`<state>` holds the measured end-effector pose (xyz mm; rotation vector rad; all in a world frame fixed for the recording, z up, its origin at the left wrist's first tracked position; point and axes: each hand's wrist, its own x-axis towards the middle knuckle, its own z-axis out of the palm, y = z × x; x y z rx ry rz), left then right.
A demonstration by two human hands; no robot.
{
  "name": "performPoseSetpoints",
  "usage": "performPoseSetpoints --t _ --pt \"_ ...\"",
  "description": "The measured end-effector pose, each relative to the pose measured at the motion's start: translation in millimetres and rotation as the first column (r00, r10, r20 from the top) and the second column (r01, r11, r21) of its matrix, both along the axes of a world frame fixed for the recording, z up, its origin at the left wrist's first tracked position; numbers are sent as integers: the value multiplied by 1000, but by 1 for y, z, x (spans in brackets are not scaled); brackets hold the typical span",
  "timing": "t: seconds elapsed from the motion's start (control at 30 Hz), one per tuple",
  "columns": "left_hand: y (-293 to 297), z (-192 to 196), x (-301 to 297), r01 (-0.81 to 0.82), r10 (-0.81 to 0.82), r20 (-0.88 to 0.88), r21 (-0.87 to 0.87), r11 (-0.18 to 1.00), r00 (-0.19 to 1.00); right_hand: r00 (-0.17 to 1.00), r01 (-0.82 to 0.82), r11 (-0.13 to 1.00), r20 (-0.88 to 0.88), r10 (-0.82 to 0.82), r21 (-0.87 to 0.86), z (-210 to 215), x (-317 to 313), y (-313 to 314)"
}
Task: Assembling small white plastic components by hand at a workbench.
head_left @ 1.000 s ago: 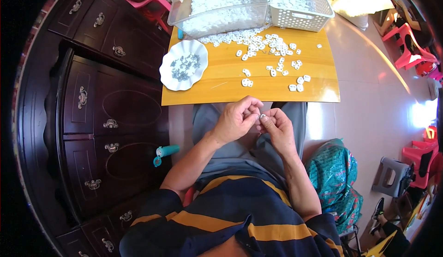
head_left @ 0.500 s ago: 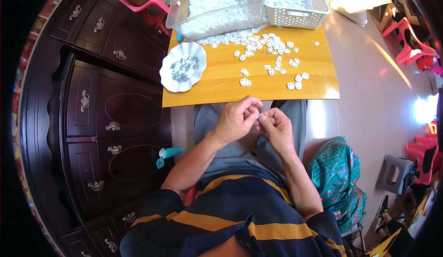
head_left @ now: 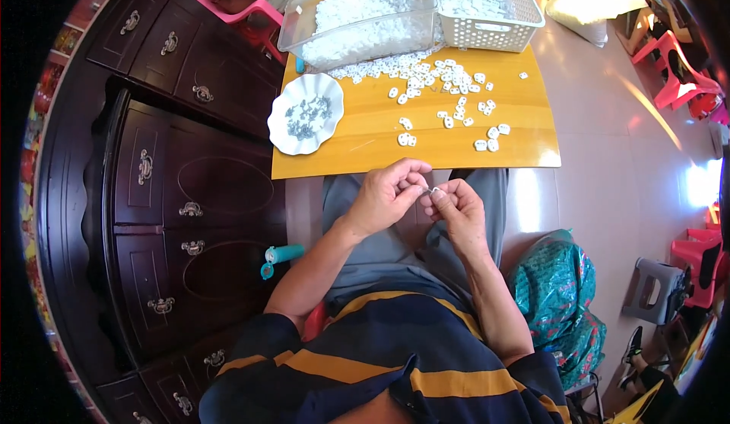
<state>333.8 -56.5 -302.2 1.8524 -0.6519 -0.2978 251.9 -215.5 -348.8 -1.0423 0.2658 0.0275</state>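
yellow wooden table [head_left: 445, 158] stands on a pale floor [head_left: 601, 158], with a dark cabinet [head_left: 220, 188] along its left side. at the table's far edge a clear tub [head_left: 418, 38] sits toward the left and a pale basket [head_left: 494, 38] toward the right, both filled with small white pieces. loose pieces [head_left: 456, 76] spread from the table's far edge to past its middle, thick at the far side, then thinning into small clusters. a white dish [head_left: 327, 123] with a wavy rim rests at the table's left side and holds small grey bits [head_left: 310, 123]. both hands meet just off the table's near edge, above the lap. the right hand [head_left: 460, 205] pinches a small white piece [head_left: 434, 190] between thumb and forefinger, its other fingers curled in. the left hand [head_left: 389, 196] has its thumb and forefinger tips drawn together right beside that piece; whether they grip something too is too small to tell. so the piece is in the fingers, off the table and slightly nearer the person than its near edge. a teal tube [head_left: 287, 254] with its cap open is below the table's near left corner. toward the person from the table's near right corner is a shiny green bag [head_left: 551, 287]; farther right of the table stands a grey stool [head_left: 650, 291].
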Motion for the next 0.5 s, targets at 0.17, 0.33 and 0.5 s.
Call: performPoseSetpoints --t 0.17,0.33,0.5 --pt "-5 -3 -2 -31 29 -54 -45 998 998 1000 0 1000 -10 1 20 -3 0 1" --pt "-8 1 -2 12 -9 -99 30 999 995 1000 7 1000 -14 -6 5 -4 1 0" --pt "-9 -8 -2 16 -15 -15 68 998 1000 1000 15 1000 -21 -15 -6 -1 1 -1"
